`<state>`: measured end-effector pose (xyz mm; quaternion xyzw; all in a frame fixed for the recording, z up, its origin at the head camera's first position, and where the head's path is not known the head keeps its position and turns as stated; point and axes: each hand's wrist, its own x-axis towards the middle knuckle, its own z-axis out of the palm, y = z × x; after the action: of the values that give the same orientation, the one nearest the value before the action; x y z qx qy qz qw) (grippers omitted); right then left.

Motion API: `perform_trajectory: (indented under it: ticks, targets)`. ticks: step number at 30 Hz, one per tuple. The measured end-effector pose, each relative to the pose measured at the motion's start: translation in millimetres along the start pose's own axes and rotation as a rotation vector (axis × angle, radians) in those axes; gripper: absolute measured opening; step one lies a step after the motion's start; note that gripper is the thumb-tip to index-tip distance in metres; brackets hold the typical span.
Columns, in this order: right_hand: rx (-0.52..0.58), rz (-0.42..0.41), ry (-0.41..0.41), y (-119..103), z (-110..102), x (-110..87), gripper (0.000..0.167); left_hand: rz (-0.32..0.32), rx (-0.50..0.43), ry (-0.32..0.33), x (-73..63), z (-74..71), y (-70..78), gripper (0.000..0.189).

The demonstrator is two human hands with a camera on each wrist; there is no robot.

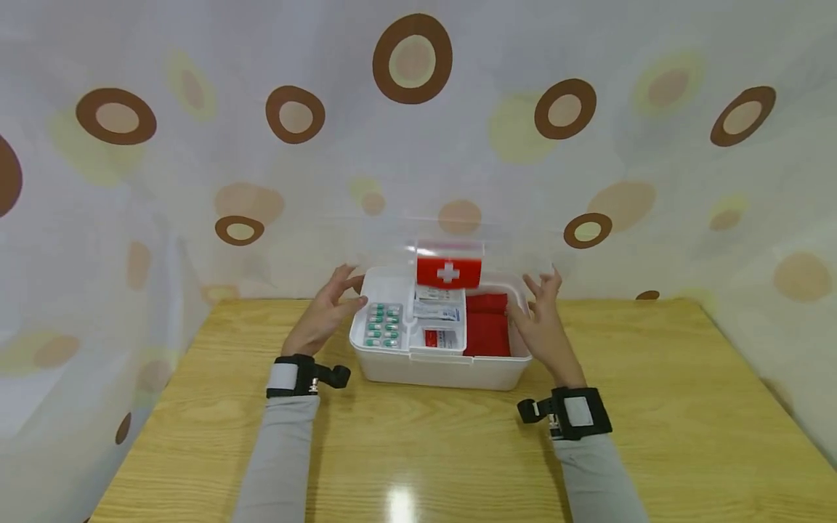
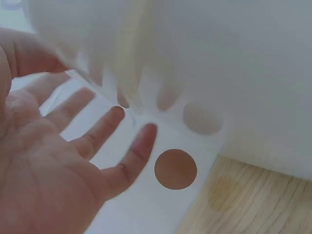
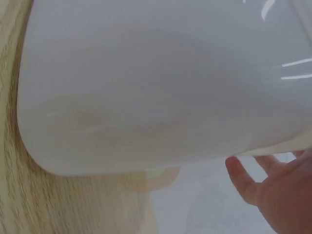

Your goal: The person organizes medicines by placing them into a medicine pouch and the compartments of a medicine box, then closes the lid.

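A white first-aid box (image 1: 451,372) stands on the table with its clear lid raised at the back; a red label with a white cross (image 1: 448,274) shows on the lid. My left hand (image 1: 323,311) is at the box's left end, thumb by the rim, fingers spread along the outer wall, as the left wrist view also shows. At the right end, my right hand (image 1: 544,328) has its fingers spread and thumb near the rim. Inside lie a blister pack of green-and-white capsules (image 1: 383,325), small packets (image 1: 437,311) and red pouches (image 1: 487,334).
The wooden table (image 1: 425,443) extends in front of the box and to both sides. Right behind it hangs a pale cloth (image 1: 418,160) with brown and yellow ring patterns. Black straps with small cameras (image 1: 296,375) sit on both wrists.
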<state>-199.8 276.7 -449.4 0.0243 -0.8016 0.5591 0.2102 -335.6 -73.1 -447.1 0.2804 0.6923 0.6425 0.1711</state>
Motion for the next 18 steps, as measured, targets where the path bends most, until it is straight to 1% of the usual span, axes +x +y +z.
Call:
perform_trajectory:
  ticks: [3,4,7,9,11,14,16,18]
  targets:
    - [-0.007,-0.034,-0.023,2,2,-3.7,0.07,-0.017,0.028,-0.014,-3.1,-0.6,0.3,0.071]
    - [-0.018,-0.042,-0.032,2,0,-3.4,0.07,-0.006,0.029,-0.021,-2.9,-0.4,0.6,0.07]
    - [-0.066,-0.021,-0.071,-1,-9,-1.3,0.067,-0.008,0.026,-0.04,-3.5,-2.7,3.8,0.07]
    - [-0.088,-0.003,-0.114,-2,-15,0.2,0.063,-0.004,0.037,-0.076,-5.0,-6.2,6.5,0.074]
    - [-0.107,0.032,-0.162,-3,-20,0.9,0.06,-0.007,0.074,-0.118,-8.0,-11.6,8.9,0.079]
    - [-0.133,0.08,-0.218,-4,-23,1.7,0.055,-0.008,0.143,-0.184,-16.0,-21.0,13.7,0.086]
    - [-0.155,0.096,-0.241,-4,-23,3.8,0.052,-0.037,0.204,-0.206,-22.7,-25.5,18.3,0.091]
    - [-0.175,0.099,-0.245,-7,-22,6.4,0.051,-0.066,0.271,-0.207,-29.2,-26.0,26.0,0.096]
